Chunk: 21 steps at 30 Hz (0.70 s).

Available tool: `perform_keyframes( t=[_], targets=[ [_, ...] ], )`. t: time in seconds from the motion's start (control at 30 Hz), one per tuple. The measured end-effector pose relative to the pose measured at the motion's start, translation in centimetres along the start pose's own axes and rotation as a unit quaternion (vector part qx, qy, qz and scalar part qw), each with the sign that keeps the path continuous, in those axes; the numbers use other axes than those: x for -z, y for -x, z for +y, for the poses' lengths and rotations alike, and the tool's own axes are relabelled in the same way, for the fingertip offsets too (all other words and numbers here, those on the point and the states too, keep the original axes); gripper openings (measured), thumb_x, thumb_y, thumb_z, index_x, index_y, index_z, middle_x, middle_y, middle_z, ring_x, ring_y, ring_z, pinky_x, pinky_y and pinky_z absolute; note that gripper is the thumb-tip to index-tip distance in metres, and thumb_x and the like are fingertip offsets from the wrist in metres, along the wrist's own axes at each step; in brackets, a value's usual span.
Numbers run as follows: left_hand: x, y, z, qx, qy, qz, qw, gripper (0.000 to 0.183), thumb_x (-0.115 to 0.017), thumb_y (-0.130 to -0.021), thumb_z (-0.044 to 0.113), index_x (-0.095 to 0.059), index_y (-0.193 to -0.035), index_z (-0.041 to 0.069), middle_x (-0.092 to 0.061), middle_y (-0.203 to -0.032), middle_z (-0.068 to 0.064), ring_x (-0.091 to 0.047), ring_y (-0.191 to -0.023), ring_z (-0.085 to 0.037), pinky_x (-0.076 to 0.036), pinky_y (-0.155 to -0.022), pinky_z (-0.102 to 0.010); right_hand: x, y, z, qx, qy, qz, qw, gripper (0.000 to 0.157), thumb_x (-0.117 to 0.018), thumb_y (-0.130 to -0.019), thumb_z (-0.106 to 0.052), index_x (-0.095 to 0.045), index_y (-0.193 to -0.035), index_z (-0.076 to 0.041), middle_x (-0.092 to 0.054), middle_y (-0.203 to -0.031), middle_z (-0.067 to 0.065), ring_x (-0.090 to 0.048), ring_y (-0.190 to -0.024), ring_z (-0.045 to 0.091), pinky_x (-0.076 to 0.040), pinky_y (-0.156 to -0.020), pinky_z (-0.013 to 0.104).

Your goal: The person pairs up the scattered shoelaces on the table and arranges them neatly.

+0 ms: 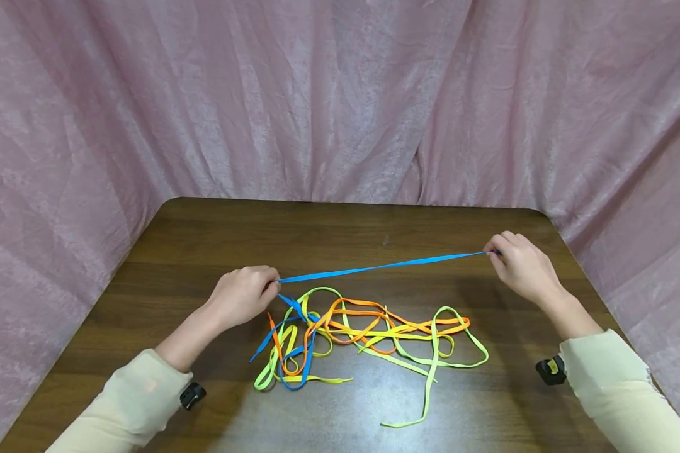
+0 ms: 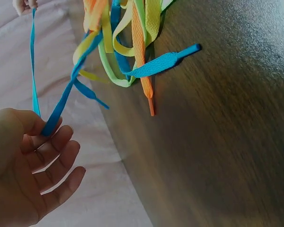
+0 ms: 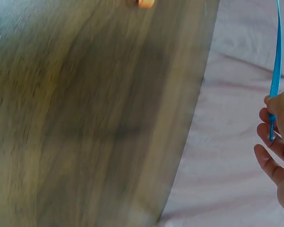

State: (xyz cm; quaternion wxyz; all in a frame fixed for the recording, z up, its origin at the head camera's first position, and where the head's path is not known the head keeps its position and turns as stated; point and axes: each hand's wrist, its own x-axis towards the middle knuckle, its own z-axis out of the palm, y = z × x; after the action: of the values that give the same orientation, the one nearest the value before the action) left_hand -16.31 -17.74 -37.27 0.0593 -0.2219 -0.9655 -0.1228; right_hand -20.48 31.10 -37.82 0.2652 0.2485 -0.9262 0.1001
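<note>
A flat blue shoelace (image 1: 382, 267) is stretched between both hands above the table. My left hand (image 1: 242, 296) pinches it between thumb and index finger; in the left wrist view the other fingers are loosely bent. From that pinch the blue lace runs down into a tangled pile. My right hand (image 1: 524, 264) pinches the lace near its tipped end, which pokes out below the fingers in the right wrist view. Lying in the pile are an orange shoelace (image 1: 368, 302), yellow lace (image 1: 396, 330) and lime-green lace (image 1: 434, 352), looped over one another. Another blue tip (image 2: 189, 50) hangs from the pile's left side.
The brown wooden table (image 1: 328, 233) has rounded far corners. Pink curtains (image 1: 294, 100) hang close behind it and along both sides. A black wrist camera sits at the left cuff (image 1: 192, 395) and another at the right cuff (image 1: 551, 370).
</note>
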Motion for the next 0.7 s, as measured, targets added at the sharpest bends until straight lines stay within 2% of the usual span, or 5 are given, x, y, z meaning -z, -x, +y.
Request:
perform_keyframes(
  t=[0.2, 0.47, 0.7],
  targets=[
    [0.2, 0.4, -0.5, 0.004, -0.001, 0.003, 1.0000, 0.012, -0.056, -0.086, 0.015, -0.062, -0.076, 0.018, -0.054, -0.072, 0.010, -0.044, -0.054, -0.006, -0.036, -0.046, -0.026, 1.0, 1.2, 1.4, -0.034, 0.007, 0.004, 0.999, 0.017, -0.067, -0.071, 0.005, -0.059, -0.081, -0.007, -0.058, -0.077, 0.006, -0.053, -0.070, 0.027, -0.041, -0.060, 0.041],
    [0.6, 1.0, -1.4, 0.009, 0.004, 0.011, 0.9999, 0.011, -0.056, -0.086, 0.015, -0.063, -0.078, 0.017, -0.056, -0.073, 0.008, -0.045, -0.055, -0.007, -0.036, -0.046, -0.027, 1.7, 2.3, 2.5, -0.060, 0.002, -0.005, 0.998, 0.015, -0.065, -0.073, 0.005, -0.059, -0.082, -0.006, -0.058, -0.079, 0.008, -0.055, -0.074, 0.032, -0.042, -0.064, 0.044],
    [1.5, 1.7, -2.8, 0.019, 0.003, 0.029, 0.9994, 0.012, -0.056, -0.088, 0.015, -0.067, -0.083, 0.016, -0.064, -0.082, 0.006, -0.056, -0.061, -0.011, -0.043, -0.049, -0.034, 2.2, 3.2, 3.8, -0.083, 0.013, -0.007, 0.996, 0.012, -0.063, -0.074, 0.004, -0.060, -0.081, -0.005, -0.057, -0.077, 0.009, -0.052, -0.065, 0.025, -0.040, -0.058, 0.042]
  ],
)
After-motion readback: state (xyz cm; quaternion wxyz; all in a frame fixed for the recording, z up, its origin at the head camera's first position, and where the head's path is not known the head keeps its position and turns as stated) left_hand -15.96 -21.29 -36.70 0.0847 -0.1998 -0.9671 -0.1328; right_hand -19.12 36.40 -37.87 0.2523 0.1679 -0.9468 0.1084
